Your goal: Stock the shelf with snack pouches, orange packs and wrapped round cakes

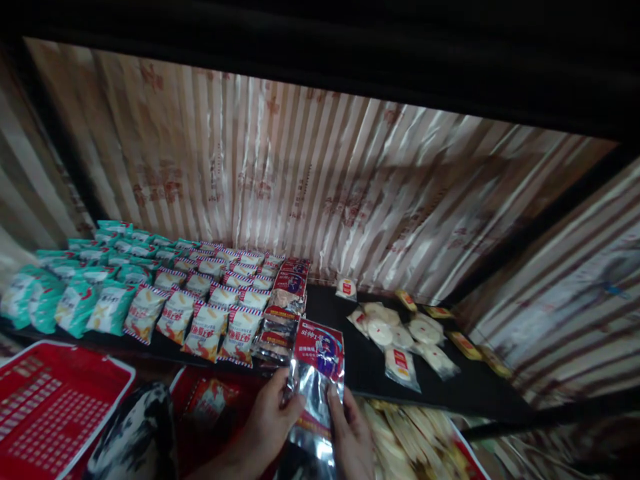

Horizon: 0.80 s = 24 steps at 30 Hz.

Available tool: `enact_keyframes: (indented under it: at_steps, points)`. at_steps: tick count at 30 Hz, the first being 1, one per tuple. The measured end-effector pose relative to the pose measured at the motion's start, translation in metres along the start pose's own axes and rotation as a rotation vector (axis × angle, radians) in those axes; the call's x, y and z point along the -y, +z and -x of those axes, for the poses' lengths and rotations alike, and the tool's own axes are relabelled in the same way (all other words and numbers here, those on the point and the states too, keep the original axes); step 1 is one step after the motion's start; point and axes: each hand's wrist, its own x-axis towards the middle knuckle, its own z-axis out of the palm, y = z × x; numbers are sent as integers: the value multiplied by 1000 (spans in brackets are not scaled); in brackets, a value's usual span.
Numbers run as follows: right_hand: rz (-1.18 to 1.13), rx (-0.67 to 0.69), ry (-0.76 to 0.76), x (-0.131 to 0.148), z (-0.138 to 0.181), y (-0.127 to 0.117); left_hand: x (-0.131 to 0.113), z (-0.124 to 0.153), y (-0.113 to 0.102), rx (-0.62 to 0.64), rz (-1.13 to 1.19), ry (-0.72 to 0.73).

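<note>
My left hand [267,420] and my right hand [353,433] both pinch a shiny silver snack packet with a red label [316,373], held upright at the front edge of a black shelf [370,373]. The left hand grips its left edge and the right hand its right edge. Just behind the packet lies a column of similar red and silver packets [285,300]. Left of them stand rows of red-and-white snack bags [210,300] and teal snack bags [75,287].
Loose round white wrapped snacks [400,333] and small yellow packets [465,343] lie on the shelf's right half. A red plastic basket [45,407] sits at lower left. Another red bin with pale snacks [420,440] is below right. Striped sheeting [300,180] backs the shelf.
</note>
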Motion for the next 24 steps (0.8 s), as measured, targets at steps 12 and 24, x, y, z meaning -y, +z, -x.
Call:
enact_keyframes:
  at_steps: [12,24]
  points:
    - [123,-10,-40,20,-18,22,-6,-9,-11,-119,160,-43]
    - [140,65,-238,37,-82,54,-24,-57,-26,-275,-155,241]
